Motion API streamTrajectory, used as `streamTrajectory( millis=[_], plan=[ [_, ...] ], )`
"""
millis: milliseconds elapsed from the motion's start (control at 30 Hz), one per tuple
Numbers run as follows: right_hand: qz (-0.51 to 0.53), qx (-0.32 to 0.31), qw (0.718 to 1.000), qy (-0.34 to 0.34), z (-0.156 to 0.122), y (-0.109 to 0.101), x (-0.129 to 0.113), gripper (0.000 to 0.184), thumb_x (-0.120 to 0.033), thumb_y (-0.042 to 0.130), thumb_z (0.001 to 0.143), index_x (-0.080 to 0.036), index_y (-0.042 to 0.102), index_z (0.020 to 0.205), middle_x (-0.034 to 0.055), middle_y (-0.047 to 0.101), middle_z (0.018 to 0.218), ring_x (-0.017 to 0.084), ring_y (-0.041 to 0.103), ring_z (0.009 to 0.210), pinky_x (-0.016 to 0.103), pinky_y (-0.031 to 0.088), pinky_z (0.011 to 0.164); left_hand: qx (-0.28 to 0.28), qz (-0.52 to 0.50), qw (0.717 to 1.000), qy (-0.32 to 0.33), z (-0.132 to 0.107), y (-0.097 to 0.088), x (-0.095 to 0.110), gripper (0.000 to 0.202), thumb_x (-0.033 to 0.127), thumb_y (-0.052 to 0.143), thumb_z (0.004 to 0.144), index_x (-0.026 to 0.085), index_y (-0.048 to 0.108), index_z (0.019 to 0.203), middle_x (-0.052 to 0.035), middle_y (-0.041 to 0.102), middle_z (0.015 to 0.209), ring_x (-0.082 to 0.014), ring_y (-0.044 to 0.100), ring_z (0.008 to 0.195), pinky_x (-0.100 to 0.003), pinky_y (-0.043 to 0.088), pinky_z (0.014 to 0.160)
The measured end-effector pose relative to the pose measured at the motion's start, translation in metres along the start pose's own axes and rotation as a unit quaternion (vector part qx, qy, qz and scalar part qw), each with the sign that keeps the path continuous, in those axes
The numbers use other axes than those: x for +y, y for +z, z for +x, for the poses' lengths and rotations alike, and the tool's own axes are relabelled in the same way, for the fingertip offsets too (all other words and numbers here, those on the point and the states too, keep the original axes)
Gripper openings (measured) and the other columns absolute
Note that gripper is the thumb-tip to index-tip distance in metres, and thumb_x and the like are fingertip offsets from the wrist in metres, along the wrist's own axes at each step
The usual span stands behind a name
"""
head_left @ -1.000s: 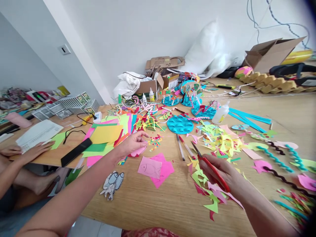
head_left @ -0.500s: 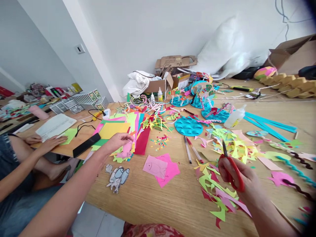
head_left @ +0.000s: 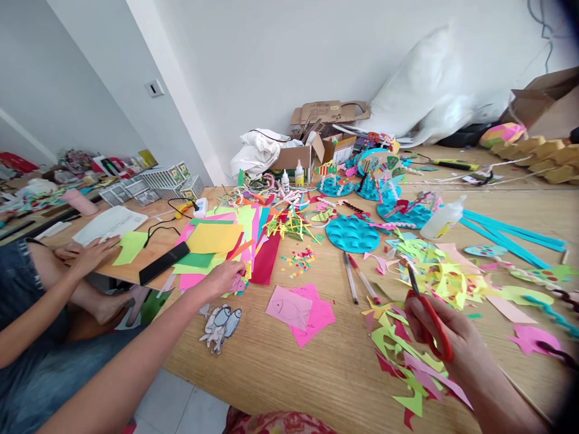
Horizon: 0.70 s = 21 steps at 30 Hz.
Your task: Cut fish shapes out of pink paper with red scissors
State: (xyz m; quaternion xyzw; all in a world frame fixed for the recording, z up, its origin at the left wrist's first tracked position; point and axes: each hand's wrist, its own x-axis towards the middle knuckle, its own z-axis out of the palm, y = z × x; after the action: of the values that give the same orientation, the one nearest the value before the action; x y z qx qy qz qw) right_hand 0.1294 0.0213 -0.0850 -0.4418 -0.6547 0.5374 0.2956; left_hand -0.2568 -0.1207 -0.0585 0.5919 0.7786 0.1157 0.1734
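Note:
My right hand [head_left: 436, 328] grips a pair of red-handled scissors [head_left: 434, 340], their dark blades pointing up and away, above loose paper scraps [head_left: 407, 349]. My left hand [head_left: 225, 278] reaches to the front edge of a stack of coloured paper [head_left: 215, 238]. Its fingers are bent together over a pink paper cutout [head_left: 237, 282], mostly hidden beneath them; whether they pinch it is unclear. Between my hands lies a pale pink paper with a drawn fish [head_left: 288, 307], overlapping a brighter pink sheet [head_left: 316, 319]. Grey-blue fish cutouts [head_left: 221, 325] lie below my left forearm.
Two pens [head_left: 350, 277] lie mid-table near a blue scalloped disc [head_left: 353, 234]. A glue bottle [head_left: 443, 218] stands tilted behind the scraps. A black phone-like slab [head_left: 163, 263] borders the paper stack. At left, another person's hand [head_left: 94, 256] rests by a written sheet [head_left: 111, 224].
My left hand has lowered onto the front of the paper stack, covering more of the pink cutout. My right hand still holds the scissors. The view has shifted slightly left.

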Motion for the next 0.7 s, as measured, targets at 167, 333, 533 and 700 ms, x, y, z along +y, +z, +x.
streamTrajectory(
  millis=[167,333,533,700],
  plan=[
    [0.001,-0.029,0.999,0.027,0.005,-0.004,0.007,0.046,-0.064,0.047,0.077,-0.020,0.048,0.060,-0.0032,0.043,0.047,0.011,0.037,0.042,0.024,0.028,0.039,0.036,0.032,0.999,0.009,-0.002,-0.010,0.015,0.025,0.007,0.045,0.069,0.019,0.058,0.085,-0.0080,0.061,0.097,-0.0222,0.052,0.096,-0.033,0.037,0.085],
    [-0.006,-0.003,1.000,0.019,0.002,-0.002,0.003,0.045,-0.061,0.053,0.075,-0.020,0.046,0.057,-0.0039,0.042,0.046,0.011,0.037,0.042,0.022,0.028,0.039,-0.008,0.028,0.997,0.067,-0.010,-0.016,0.066,0.023,0.015,0.045,0.077,0.021,0.059,0.094,-0.0054,0.062,0.099,-0.0199,0.055,0.094,-0.031,0.040,0.085],
    [0.002,0.012,1.000,0.001,-0.002,0.000,-0.006,0.044,-0.058,0.050,0.079,-0.020,0.045,0.057,-0.0036,0.043,0.044,0.011,0.037,0.041,0.022,0.026,0.039,-0.143,0.090,0.973,0.159,0.001,0.023,0.103,0.045,0.015,0.057,0.072,0.020,0.051,0.117,-0.0084,0.053,0.120,-0.0231,0.047,0.112,-0.033,0.037,0.093],
    [-0.002,0.012,1.000,0.003,-0.002,0.002,-0.006,0.044,-0.060,0.050,0.078,-0.020,0.046,0.058,-0.0045,0.042,0.046,0.011,0.038,0.042,0.023,0.029,0.040,-0.177,0.149,0.964,0.128,0.016,0.031,0.106,0.045,0.016,0.065,0.067,0.015,0.054,0.111,-0.0132,0.054,0.117,-0.0279,0.048,0.110,-0.037,0.038,0.092]
  ],
)
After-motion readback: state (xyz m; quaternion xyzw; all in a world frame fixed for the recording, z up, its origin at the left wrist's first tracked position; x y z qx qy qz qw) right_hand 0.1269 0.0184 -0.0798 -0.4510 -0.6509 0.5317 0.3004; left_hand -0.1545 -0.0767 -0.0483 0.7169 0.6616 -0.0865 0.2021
